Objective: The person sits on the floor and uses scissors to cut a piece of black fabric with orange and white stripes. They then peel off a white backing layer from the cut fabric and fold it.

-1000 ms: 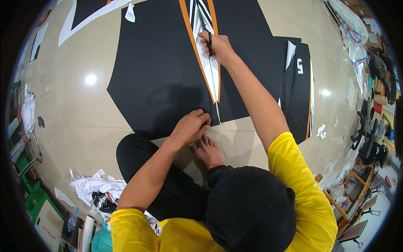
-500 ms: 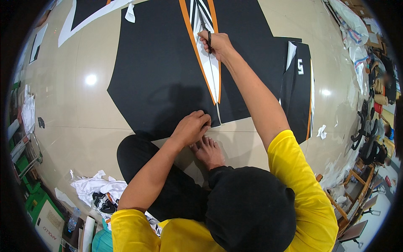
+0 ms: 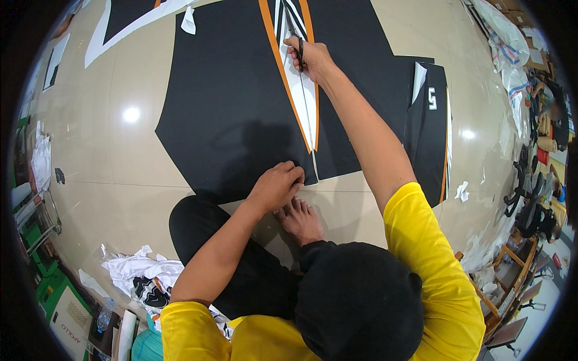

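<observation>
Right hand (image 3: 310,58): fingers wrapped closed through the handles of scissors (image 3: 300,53). Left hand (image 3: 278,185): fingers bent, partly closed, at the near edge of the large black cloth (image 3: 223,96); cannot tell whether it pinches it. Counts: one pair of scissors; one large black cloth, mid-floor, slit from its near edge; two white scraps, one on its left edge (image 3: 188,21), one toward the floor's right edge (image 3: 462,191). Clothes heap (image 3: 129,268): floor's near left corner. Bare foot (image 3: 300,219) close beside left hand; black cap (image 3: 361,301) hides near floor (image 3: 120,144).
</observation>
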{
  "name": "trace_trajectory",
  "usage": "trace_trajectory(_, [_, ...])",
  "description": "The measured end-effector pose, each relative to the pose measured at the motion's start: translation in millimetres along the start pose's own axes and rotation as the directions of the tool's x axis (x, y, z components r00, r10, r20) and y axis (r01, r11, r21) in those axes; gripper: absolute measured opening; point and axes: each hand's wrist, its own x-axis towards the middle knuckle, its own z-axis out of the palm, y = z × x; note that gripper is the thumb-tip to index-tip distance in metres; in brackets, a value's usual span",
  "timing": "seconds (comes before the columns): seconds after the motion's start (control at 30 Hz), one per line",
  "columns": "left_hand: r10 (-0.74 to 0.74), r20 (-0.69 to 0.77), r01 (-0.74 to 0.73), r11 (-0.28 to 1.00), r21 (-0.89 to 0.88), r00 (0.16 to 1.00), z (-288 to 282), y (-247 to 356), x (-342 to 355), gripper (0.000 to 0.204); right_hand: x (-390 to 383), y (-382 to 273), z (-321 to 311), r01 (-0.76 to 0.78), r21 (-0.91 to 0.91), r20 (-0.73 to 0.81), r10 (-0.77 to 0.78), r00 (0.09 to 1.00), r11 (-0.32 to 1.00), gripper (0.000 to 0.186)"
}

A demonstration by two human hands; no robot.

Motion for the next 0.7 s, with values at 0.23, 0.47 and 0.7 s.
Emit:
trace_trajectory(0.23, [-0.021,0.011,0.021,1.000,-0.005,1.000,0,0,1,0.012,7,3,-2,-0.004,-0.024,0.014,0.004,1.000,1.000,0.018])
trace_trajectory(0.47, [-0.029,0.021,0.029,1.000,-0.001,0.999,0,1,2,0.011,13,-1,-1,0.036,-0.038,-0.005,-0.036,0.999,0.999,0.021])
trace_trajectory(0.7, [-0.054,0.035,0.054,0.999,0.002,0.998,-1,3,2,0.011,21,-5,2,0.044,-0.074,-0.024,-0.046,0.999,0.996,0.021])
